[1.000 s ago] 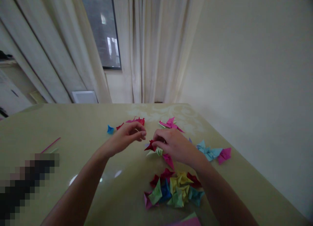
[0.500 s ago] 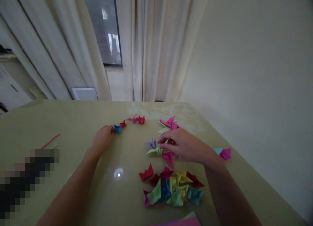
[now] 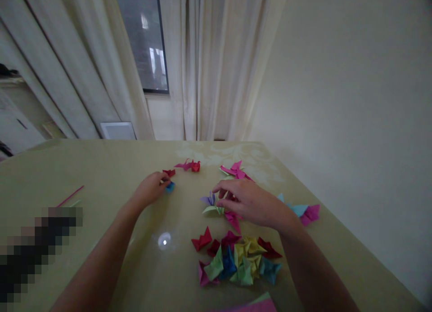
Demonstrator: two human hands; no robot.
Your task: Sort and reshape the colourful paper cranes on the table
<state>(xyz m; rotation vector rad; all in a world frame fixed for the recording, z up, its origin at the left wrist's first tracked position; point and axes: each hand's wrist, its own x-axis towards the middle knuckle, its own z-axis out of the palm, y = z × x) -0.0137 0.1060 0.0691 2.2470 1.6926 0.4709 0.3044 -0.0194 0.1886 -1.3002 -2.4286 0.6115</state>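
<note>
My left hand (image 3: 150, 188) pinches a small blue folded paper piece (image 3: 170, 186) just above the glossy yellow-green table (image 3: 101, 168); a small red folded piece (image 3: 168, 172) lies beside its fingertips. My right hand (image 3: 248, 202) rests with curled fingers on a cluster of folded paper pieces, purple (image 3: 208, 198), pale green (image 3: 212, 209) and magenta (image 3: 232, 218). A loose red folded piece (image 3: 201, 240) lies nearer to me. Behind it sits a pile of several coloured folded pieces (image 3: 241, 260).
More folded pieces lie further back: red-pink ones (image 3: 189, 165), pink ones (image 3: 234, 170), and light blue and magenta ones (image 3: 303, 211) at the right. A pink stick (image 3: 70, 195) lies at the left. Paper sheets (image 3: 253, 305) show at the bottom edge. Curtains and a window stand behind the table.
My left hand went from the middle out to the left, took hold of the blue piece and has drawn it slightly nearer. A red piece left my right hand and now lies by the pile.
</note>
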